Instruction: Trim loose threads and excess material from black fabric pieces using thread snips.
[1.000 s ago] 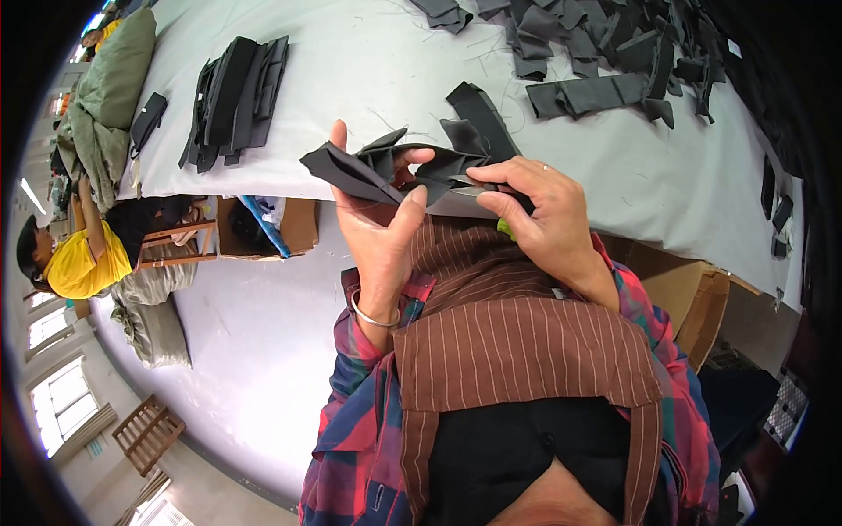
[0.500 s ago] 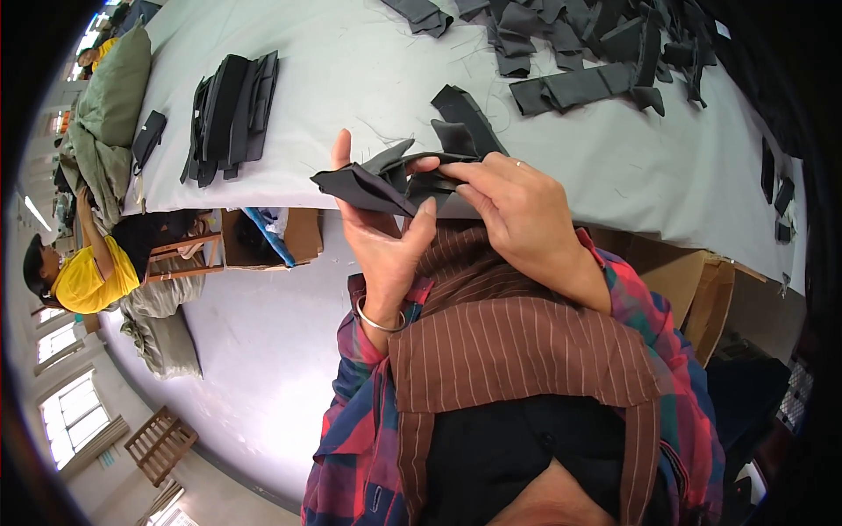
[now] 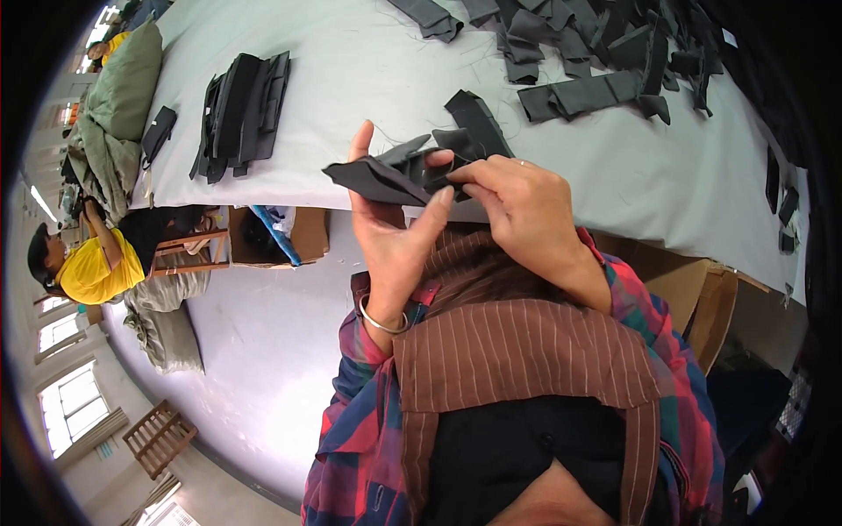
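Note:
My left hand [image 3: 392, 237] grips a folded black fabric piece [image 3: 377, 180] just over the table's near edge, with the thumb on its near side and a fingertip showing through the folds. At the piece's right end, my right hand [image 3: 524, 203] pinches the cloth between thumb and fingers. Part of the fabric is hidden behind my fingers. Right behind my hands lies a dark fabric strip [image 3: 478, 123] on the white-covered table [image 3: 351, 96].
To the left stands a stack of folded black pieces [image 3: 241, 118]. A heap of dark strips [image 3: 605, 39] spreads across the far right. Below the table are cardboard boxes [image 3: 307, 235]. A person in a yellow shirt [image 3: 103, 270] sits at the left, near green sacks [image 3: 123, 88].
My right fingers have drawn in toward the left thumb, and the fabric's right end is now bunched between them. The whole view has shifted slightly.

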Tool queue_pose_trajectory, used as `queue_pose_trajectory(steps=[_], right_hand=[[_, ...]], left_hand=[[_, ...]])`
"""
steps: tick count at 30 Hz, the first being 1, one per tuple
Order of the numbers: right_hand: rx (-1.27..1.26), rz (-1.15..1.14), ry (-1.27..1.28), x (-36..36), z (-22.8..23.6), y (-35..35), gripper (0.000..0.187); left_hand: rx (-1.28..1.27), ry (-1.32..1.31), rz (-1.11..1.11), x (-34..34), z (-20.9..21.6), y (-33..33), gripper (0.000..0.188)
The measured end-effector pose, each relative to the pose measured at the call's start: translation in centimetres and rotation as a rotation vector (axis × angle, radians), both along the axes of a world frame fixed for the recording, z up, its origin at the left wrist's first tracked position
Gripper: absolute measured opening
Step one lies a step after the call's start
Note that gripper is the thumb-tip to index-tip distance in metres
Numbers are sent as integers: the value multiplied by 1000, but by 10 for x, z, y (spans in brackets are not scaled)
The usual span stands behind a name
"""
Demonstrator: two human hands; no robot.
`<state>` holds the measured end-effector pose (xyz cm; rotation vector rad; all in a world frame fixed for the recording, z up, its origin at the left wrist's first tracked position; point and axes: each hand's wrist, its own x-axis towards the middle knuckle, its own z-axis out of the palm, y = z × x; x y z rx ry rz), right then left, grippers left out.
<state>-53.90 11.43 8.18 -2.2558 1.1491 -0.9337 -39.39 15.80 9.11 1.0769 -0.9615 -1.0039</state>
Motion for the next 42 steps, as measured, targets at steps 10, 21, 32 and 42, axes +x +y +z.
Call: queue_pose_trajectory(steps=[10, 21, 32, 42], right_hand=[[264, 52, -310, -31, 13, -15, 20], [-260, -43, -160, -16, -8, -32, 15], [-246, -32, -111, -13, -3, -21, 12], [-144, 32, -142, -18, 4, -19, 17]], left_hand=[[99, 279, -25, 14, 3, -7, 71], [230, 411, -74, 1, 1, -2, 71], [205, 425, -84, -1, -4, -2, 70], [217, 372, -122, -2, -14, 0, 68]])
